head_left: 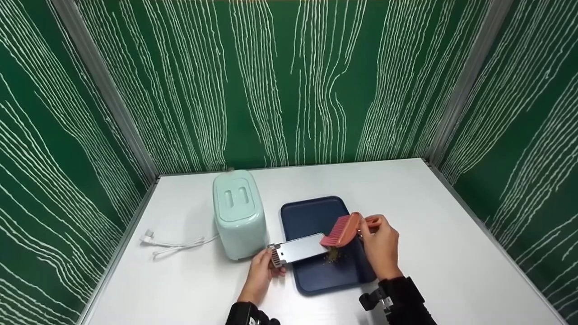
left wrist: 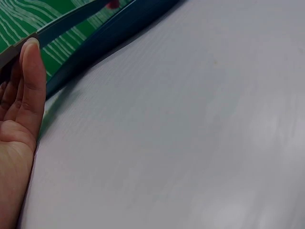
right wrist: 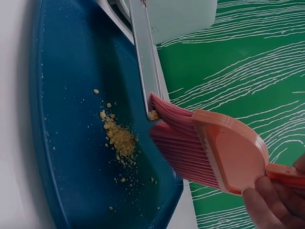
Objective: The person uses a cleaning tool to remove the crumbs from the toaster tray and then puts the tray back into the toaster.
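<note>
In the head view my left hand (head_left: 261, 274) grips the vented end of a flat metal crumb tray (head_left: 301, 249), which tilts over a dark blue tray (head_left: 311, 280). My right hand (head_left: 383, 248) holds the handle of an orange-pink silicone brush (head_left: 348, 231). Its bristles (right wrist: 183, 150) touch the far end of the crumb tray in the right wrist view, where a few crumbs cling. Below, a pile of yellowish crumbs (right wrist: 120, 139) lies scattered on the blue tray. The left wrist view shows my left thumb (left wrist: 32, 64) against the crumb tray's end.
A mint-green toaster (head_left: 241, 225) with a lid on top stands left of the blue tray, close to my left hand. Its white cord (head_left: 180, 245) lies bundled on the white table (head_left: 433, 216). Green walls with white wavy lines enclose the back and sides.
</note>
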Demonstrator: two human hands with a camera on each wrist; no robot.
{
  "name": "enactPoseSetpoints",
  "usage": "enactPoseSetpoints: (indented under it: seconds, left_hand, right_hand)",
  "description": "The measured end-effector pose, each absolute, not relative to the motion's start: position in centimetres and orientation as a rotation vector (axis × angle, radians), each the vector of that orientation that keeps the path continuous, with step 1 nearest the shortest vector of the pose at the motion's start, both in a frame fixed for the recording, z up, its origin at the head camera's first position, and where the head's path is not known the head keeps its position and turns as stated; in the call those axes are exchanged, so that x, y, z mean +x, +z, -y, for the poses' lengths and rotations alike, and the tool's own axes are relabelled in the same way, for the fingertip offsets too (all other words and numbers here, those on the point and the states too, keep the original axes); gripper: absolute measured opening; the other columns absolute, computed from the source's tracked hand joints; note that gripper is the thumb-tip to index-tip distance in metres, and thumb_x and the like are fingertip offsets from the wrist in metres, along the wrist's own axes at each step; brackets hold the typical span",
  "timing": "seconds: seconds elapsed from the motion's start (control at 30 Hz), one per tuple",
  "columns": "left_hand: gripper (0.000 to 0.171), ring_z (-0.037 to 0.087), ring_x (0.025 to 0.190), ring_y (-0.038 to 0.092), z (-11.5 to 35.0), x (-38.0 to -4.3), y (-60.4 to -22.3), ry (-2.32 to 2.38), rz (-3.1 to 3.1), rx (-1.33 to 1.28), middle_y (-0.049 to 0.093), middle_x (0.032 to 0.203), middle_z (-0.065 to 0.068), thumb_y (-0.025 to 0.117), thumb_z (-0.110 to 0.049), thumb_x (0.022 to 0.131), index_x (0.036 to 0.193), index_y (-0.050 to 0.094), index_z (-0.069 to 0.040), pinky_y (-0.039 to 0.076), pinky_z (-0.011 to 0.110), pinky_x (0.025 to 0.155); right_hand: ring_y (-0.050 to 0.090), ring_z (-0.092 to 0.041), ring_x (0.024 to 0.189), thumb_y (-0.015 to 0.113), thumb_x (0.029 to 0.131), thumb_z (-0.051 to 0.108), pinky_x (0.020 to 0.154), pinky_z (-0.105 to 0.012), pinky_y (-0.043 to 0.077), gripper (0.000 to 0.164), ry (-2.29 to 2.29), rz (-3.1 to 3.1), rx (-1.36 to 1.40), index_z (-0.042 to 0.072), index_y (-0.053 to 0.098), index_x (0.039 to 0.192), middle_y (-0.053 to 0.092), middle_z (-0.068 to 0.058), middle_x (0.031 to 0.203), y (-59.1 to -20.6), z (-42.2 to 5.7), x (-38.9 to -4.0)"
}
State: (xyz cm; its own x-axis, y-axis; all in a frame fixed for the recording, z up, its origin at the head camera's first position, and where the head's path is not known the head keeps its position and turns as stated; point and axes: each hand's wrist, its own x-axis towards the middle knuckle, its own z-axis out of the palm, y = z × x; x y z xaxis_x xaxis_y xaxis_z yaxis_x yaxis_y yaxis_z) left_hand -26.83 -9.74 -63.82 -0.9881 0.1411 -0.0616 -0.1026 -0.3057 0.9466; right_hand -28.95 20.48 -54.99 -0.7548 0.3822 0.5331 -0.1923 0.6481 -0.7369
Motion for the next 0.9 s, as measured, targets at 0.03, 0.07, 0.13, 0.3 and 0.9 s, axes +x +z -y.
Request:
enactPoseSetpoints:
  seconds: [0.03, 0.07, 0.13, 0.3, 0.9]
  left_hand:
    - [0.047, 0.017, 0.073, 0.063, 9.7, -26.8, -63.8, 2.424, -1.749, 0.051, 0.067, 0.095, 0.01, 0.036, -0.03, 0.108, 0.133, 0.047, 0.007, 0.057, 0.031, 0.07]
    - [0.047, 0.016, 0.072, 0.063, 9.7, -26.8, -63.8, 2.424, -1.747, 0.056, 0.067, 0.095, 0.01, 0.036, -0.031, 0.108, 0.134, 0.046, 0.008, 0.057, 0.031, 0.069]
    - [0.048, 0.016, 0.072, 0.063, 9.7, -26.9, -63.8, 2.424, -1.74, 0.055, 0.067, 0.094, 0.01, 0.036, -0.032, 0.108, 0.134, 0.046, 0.007, 0.057, 0.03, 0.069]
    - [0.047, 0.017, 0.074, 0.063, 9.8, -26.9, -63.9, 2.416, -1.739, 0.042, 0.067, 0.097, 0.011, 0.036, -0.033, 0.108, 0.134, 0.047, 0.006, 0.057, 0.031, 0.07]
    - [0.048, 0.017, 0.072, 0.062, 9.5, -26.8, -63.8, 2.418, -1.784, 0.021, 0.067, 0.095, 0.011, 0.036, -0.032, 0.108, 0.134, 0.048, 0.007, 0.057, 0.031, 0.069]
  right_hand:
    - [0.062, -0.013, 0.062, 0.073, 0.09, 0.017, 0.052, -0.016, 0.043, 0.014, 1.074, 2.18, -0.141, 0.008, 0.064, 0.083, 0.066, -0.002, 0.07, -55.0, -20.5, -28.9]
    - [0.062, -0.013, 0.061, 0.073, 0.09, 0.018, 0.051, -0.015, 0.043, 0.015, 1.07, 2.18, -0.137, 0.008, 0.064, 0.083, 0.066, -0.002, 0.069, -54.9, -20.6, -28.9]
    - [0.062, -0.012, 0.06, 0.074, 0.089, 0.017, 0.05, -0.014, 0.042, 0.015, 1.063, 2.185, -0.129, 0.008, 0.064, 0.084, 0.066, -0.002, 0.069, -54.9, -20.8, -28.8]
    - [0.063, -0.012, 0.059, 0.073, 0.089, 0.016, 0.05, -0.012, 0.044, 0.014, 1.065, 2.204, -0.133, 0.008, 0.063, 0.083, 0.066, -0.003, 0.068, -54.7, -21.0, -28.6]
    - [0.065, -0.013, 0.055, 0.072, 0.09, 0.015, 0.049, -0.016, 0.049, 0.015, 1.147, 2.286, -0.089, 0.006, 0.063, 0.083, 0.066, -0.004, 0.066, -53.7, -21.6, -27.4]
